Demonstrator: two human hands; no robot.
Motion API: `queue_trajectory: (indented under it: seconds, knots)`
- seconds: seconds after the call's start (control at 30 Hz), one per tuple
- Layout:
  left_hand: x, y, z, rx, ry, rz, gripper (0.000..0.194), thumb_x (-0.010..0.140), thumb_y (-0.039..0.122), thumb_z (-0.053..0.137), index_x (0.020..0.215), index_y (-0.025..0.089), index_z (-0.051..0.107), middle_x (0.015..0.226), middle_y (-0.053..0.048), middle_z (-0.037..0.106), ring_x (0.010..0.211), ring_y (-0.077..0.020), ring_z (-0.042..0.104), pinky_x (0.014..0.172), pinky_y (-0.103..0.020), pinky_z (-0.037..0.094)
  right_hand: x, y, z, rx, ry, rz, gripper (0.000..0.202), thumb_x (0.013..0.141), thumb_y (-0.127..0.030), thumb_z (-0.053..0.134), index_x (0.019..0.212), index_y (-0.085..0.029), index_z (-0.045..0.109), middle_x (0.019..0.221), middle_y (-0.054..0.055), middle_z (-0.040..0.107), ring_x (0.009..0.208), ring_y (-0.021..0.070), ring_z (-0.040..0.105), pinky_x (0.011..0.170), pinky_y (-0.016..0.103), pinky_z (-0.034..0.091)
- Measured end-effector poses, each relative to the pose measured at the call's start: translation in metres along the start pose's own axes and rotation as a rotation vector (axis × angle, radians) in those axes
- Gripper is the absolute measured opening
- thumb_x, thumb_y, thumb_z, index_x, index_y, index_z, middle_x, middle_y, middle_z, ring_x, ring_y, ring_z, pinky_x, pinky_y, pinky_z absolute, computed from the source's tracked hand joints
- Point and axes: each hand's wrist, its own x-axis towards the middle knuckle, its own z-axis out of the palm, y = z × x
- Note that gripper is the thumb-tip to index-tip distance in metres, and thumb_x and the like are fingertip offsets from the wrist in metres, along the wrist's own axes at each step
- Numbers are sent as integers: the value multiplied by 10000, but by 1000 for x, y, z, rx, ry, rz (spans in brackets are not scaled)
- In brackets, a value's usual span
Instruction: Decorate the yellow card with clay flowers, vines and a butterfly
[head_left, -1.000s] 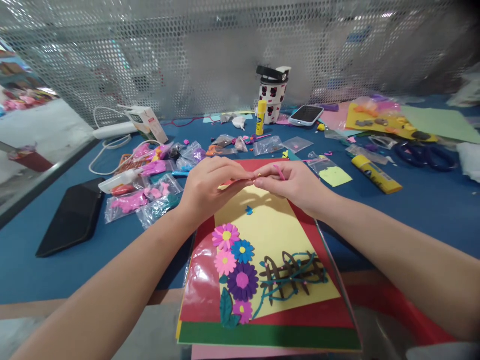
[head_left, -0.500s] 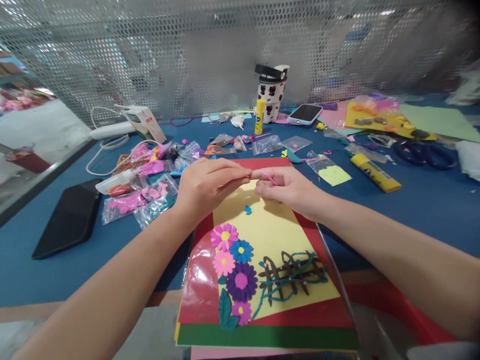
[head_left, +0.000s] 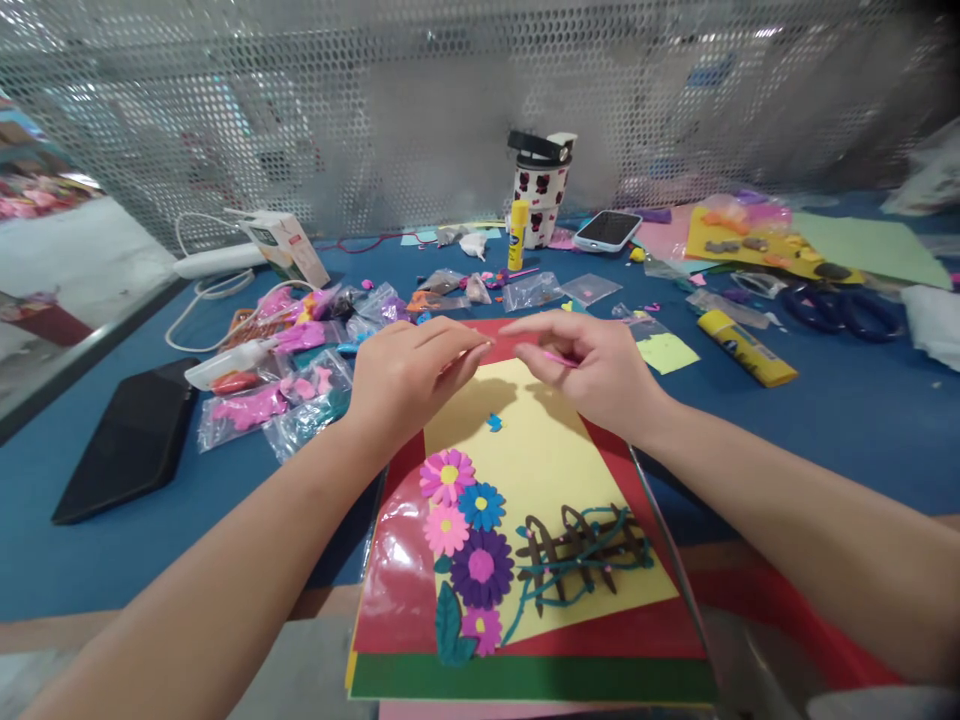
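Observation:
My left hand [head_left: 412, 380] hovers over the top of a yellow card [head_left: 540, 440], thumb and fingers pinched together. A speck shows at its fingertips, too small to name. To its right is my right hand [head_left: 607, 375], thumb and forefinger apart, with a thin pink stick [head_left: 559, 360] tucked in its curled fingers. Below the hands, a small blue clay piece [head_left: 495, 423] lies on the card. Clay flowers [head_left: 480, 565] in pink, blue and purple run down the card's left side, above teal leaves [head_left: 450, 620]. A brown clay fence [head_left: 577, 555] with teal vines is at lower right.
Under the card lies a shiny red sheet [head_left: 397, 590]. Bags of clay [head_left: 255, 405] and a black tablet-like slab [head_left: 127, 440] are on the left. Behind stand a glue stick [head_left: 517, 235] and a patterned cup [head_left: 541, 190]. Scissors [head_left: 840, 310] and a yellow tube [head_left: 746, 348] lie right.
My hands have moved apart; their fingertips were together before. My right hand has shifted right, with the pink stick still in it. The card's clay pieces look the same.

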Motion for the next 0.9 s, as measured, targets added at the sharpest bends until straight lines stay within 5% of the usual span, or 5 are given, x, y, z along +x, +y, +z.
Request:
queue_trajectory:
  seconds: [0.27, 0.43, 0.57, 0.7, 0.9]
  knots:
    - [2, 7, 2, -289, -107, -54, 256, 958, 281, 503, 801, 171, 671, 715, -16, 705, 693, -109, 664, 633, -199, 468, -5, 3, -2, -195, 33, -125, 171, 841, -271, 639, 940, -214, 766, 579, -34, 568, 480, 65, 371, 486, 226, 279]
    - [6, 13, -3, -397, -164, -144, 183, 931, 230, 543, 811, 178, 670, 628, 23, 655, 615, -86, 625, 608, -179, 455, -5, 0, -3, -299, 36, -140, 126, 828, -276, 637, 860, -201, 733, 553, -44, 540, 483, 67, 394, 506, 228, 292]
    - [4, 7, -3, -359, -138, -208, 160, 908, 219, 555, 806, 165, 666, 764, -15, 695, 639, -86, 605, 613, -195, 452, -1, 4, -9, -121, 37, -16, 64, 797, -202, 588, 850, -185, 620, 564, -65, 447, 489, 64, 365, 494, 209, 295]
    - [0, -5, 2, -264, -132, -284, 173, 901, 267, 559, 841, 159, 680, 789, -25, 698, 637, -95, 588, 601, -216, 441, 3, 14, -16, -59, -209, 73, 66, 777, -201, 555, 839, -184, 569, 580, -71, 410, 503, 67, 362, 495, 202, 301]
    - [-5, -12, 8, -237, -196, -291, 206, 909, 297, 543, 866, 161, 692, 820, -25, 704, 644, -96, 592, 596, -222, 433, 2, 11, -15, -286, -543, 92, 215, 697, -143, 545, 859, -189, 679, 518, -70, 466, 494, 71, 403, 515, 207, 298]
